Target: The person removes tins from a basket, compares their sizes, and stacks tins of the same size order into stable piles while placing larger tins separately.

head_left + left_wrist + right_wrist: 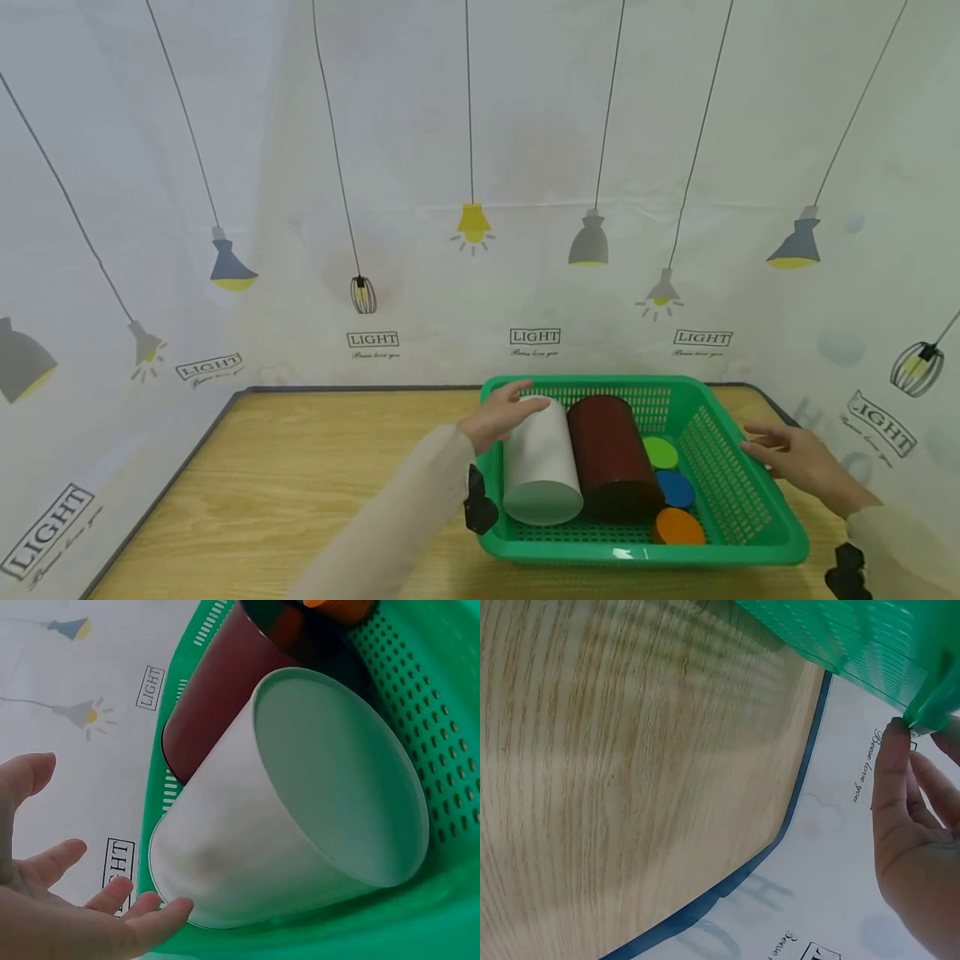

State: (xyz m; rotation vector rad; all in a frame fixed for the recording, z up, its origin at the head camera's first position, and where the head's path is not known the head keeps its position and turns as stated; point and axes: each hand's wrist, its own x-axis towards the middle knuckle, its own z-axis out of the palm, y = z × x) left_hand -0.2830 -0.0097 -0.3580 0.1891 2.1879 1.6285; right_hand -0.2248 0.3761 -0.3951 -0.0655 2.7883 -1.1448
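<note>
A green plastic basket (637, 553) with perforated walls sits on the wooden table. On its left side lies a white cylinder (540, 454), beside a dark red cylinder (609, 446). My left hand (497, 417) hovers by the far end of the white cylinder, over the basket's left rim; its fingers are spread and hold nothing in the left wrist view. At the right rim, my right hand (806, 462) pinches the basket's edge between thumb and fingers, as the right wrist view shows. Right of the cylinders lie a lime-green disc (661, 453), a blue disc (676, 489) and an orange short cylinder (678, 528).
The wooden tabletop (300, 483) extends left of the basket and has a dark edge. A white wall covering (420, 275) printed with hanging lamps and "LIGHT" labels rises behind the table and along both sides, close to the basket's far rim.
</note>
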